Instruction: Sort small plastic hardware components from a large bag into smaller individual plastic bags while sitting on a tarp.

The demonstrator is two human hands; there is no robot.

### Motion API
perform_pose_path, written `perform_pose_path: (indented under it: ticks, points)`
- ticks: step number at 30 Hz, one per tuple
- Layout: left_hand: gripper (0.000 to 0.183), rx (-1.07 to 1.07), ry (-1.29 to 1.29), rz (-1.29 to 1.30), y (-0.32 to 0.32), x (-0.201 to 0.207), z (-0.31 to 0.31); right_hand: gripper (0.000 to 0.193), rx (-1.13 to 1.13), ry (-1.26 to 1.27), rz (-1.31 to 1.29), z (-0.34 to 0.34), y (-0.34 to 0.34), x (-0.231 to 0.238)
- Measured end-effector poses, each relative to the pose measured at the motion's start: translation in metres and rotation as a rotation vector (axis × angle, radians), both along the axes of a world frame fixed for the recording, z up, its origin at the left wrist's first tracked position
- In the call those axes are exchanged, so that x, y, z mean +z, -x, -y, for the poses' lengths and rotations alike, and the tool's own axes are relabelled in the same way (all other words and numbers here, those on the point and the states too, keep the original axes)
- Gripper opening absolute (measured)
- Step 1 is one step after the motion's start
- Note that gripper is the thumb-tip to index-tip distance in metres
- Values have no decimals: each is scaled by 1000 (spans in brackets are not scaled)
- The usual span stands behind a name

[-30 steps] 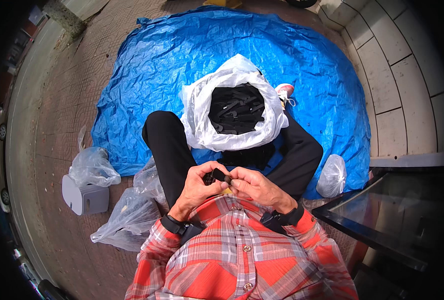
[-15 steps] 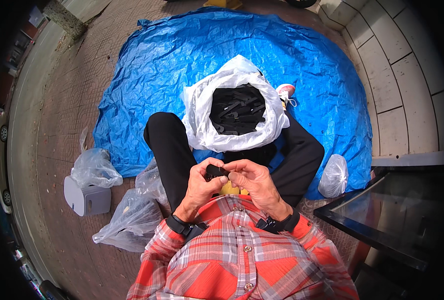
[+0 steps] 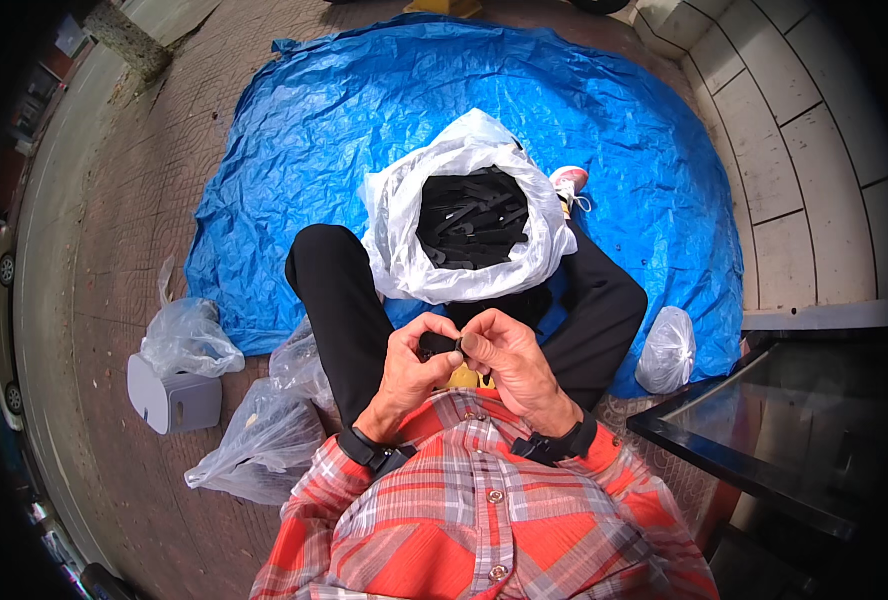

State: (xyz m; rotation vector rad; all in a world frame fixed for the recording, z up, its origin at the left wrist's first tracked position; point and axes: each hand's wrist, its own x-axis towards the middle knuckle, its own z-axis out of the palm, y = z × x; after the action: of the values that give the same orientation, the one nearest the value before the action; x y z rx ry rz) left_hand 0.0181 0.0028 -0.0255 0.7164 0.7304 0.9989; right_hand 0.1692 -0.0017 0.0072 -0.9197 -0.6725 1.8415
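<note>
Close in front of my plaid shirt, my left hand (image 3: 413, 366) is closed round a small black part (image 3: 434, 345), its thumb and fingers pinching it. My right hand (image 3: 509, 362) meets it at the part's right end, thumb and fingers pinched there; the fingers cover most of that end. The part's exact kind is too small to make out. Just beyond my hands, between my legs, a white plastic bag (image 3: 394, 225) stands with its rim rolled open. Inside lie many flat, long black plastic pieces (image 3: 473, 218). Something yellow (image 3: 463, 377) shows below my hands.
A crumpled blue tarp (image 3: 344, 120) spreads under my legs. To the left are a grey plastic box (image 3: 179, 397) and clear plastic bags (image 3: 261, 445). At right lie a tied clear bag (image 3: 668, 350), a dark-framed glass panel (image 3: 739, 420) and a tiled wall (image 3: 764, 170).
My right hand's fingers have curled from stretched over the black part to a tighter pinch at its right end. The left hand has barely moved.
</note>
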Motion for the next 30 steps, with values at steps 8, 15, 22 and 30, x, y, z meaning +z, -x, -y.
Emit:
perform_pose_path:
  ticks: [8, 15, 22, 30]
  points:
    - [26, 52, -4, 45, -2, -4, 0, 20, 88, 99, -60, -7, -8, -7]
    - [24, 23, -45, 9, -1, 1, -2, 15, 154, 27, 36, -14, -18, -4]
    - [21, -43, -242, -169, 4, 8, -8, 21, 264, -38, 126, -22, -25, 7]
    - [22, -128, -223, -202, 8, 16, -5, 25, 458, 20, 300, -16, -26, 14]
